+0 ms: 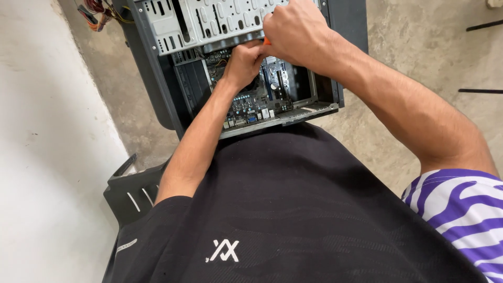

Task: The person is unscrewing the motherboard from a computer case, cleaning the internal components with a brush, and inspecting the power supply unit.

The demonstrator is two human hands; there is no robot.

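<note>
Open computer case [157, 78] lies on its side on the concrete floor [419, 78], side panel off, right in front of the person's torso. Both hands are inside the case opening. Right hand [296, 31] sits at the upper edge of the opening, just below the perforated metal drive cage [209, 21]; fingers curled tight into a fist around an orange tool handle [267, 40], only a sliver of which shows at the bottom of the fist. Tool tip hidden, can't tell what it touches. Left hand [243, 63] is just below and left of the right hand, touching it, over the circuit board [257, 102] at the bottom of the case; fingers bent inward and bunched near the orange handle, but whether they pinch anything can't be made out. The circuit board fills the lower part of the case, with a row of rear ports along the case edge nearest the torso. A bundle of coloured wires [97, 13] sticks out past the case's far-left corner. A black plastic panel with slots [131, 191] lies on the floor below the case's left side, beside the person's left elbow. White wall [42, 157] runs along the left of the case. Black shirt [293, 209] covers the foreground below the case; purple-and-white striped fabric [461, 202] shows at lower right, well clear of the case.
</note>
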